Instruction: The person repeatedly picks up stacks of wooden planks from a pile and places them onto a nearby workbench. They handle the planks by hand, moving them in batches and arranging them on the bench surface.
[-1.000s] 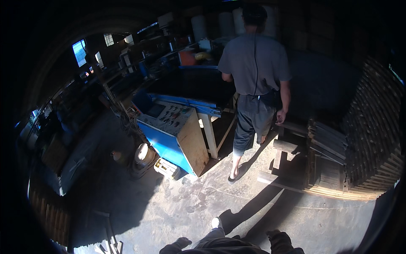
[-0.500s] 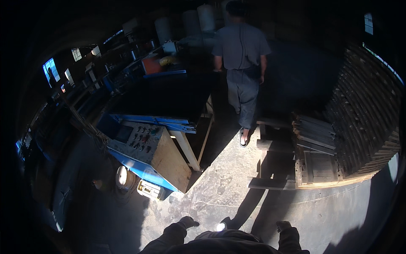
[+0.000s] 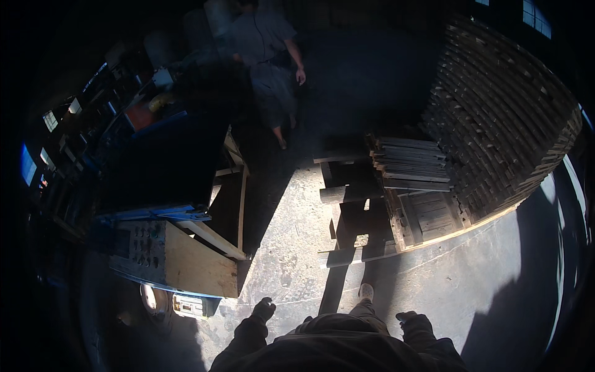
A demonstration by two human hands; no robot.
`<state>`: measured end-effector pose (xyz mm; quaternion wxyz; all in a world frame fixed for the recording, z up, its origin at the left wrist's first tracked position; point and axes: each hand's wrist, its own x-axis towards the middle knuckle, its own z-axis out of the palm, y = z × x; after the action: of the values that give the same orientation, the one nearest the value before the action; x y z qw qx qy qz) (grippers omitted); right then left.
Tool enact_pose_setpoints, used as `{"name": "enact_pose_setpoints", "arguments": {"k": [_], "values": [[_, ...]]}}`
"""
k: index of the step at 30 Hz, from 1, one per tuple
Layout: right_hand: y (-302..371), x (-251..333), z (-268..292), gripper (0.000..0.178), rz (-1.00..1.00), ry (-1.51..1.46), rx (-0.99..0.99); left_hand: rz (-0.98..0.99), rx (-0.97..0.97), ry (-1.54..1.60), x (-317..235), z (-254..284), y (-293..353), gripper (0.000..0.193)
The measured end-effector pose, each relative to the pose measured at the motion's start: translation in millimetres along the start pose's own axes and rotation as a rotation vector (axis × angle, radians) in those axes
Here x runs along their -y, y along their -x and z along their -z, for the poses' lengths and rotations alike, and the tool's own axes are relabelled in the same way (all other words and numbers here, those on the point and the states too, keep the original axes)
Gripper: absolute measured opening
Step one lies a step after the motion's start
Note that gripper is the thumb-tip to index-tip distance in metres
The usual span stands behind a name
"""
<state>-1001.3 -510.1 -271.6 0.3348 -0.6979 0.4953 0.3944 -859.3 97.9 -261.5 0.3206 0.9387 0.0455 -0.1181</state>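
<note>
Fingers of the L hand (image 3: 263, 310) are seen part-curled in shadow, those of the R hand (image 3: 406, 317) likewise; whether anything is gripped can't be told, both being v. dark. Both are held low, well apart, w/ a lit shoe (image 3: 366, 291) btwn them. Nearest the L hand, on the floor (image 3: 279, 248) to its left, a pale yellow box (image 3: 189, 305) is placed, w/ a round whitish item (image 3: 150, 297) beside it. Just beyond, the control cabinet (image 3: 201, 260) is seen, its top panel fitted w/ knobs & btns. Ahead of the R hand, a wooden pallet (image 3: 356, 254) is laid flat, partly sunlit; slats (image 3: 412, 158) are piled at its R side, nr. a tall timber stack (image 3: 502, 118). Behind the cabinet, a dark-topped table (image 3: 161, 212) is edged in blue. Farther off, a co-worker (image 3: 266, 46) in grey is seen from behind.
</note>
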Motion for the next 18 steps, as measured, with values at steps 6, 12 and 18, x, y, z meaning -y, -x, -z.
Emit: {"name": "enact_pose_setpoints", "arguments": {"k": [6, 12, 18], "values": [[-38.8, 140.2, 143.6, 0.034, 0.377, -0.183, 0.050, 0.195, 0.839, -0.314, -62.6, -53.5, 15.7, 0.026], [-149.3, 233.3, 210.3, 0.034, 0.723, 0.249, 0.031, 0.200, 0.349, 0.200, -171.0, -80.1, -51.0, 0.030], [-213.4, 259.7, 239.1, 0.032, 0.733, 0.322, -0.188, 0.132, 0.311, 0.451, -294.3, -115.3, -84.7, 0.041]]}}
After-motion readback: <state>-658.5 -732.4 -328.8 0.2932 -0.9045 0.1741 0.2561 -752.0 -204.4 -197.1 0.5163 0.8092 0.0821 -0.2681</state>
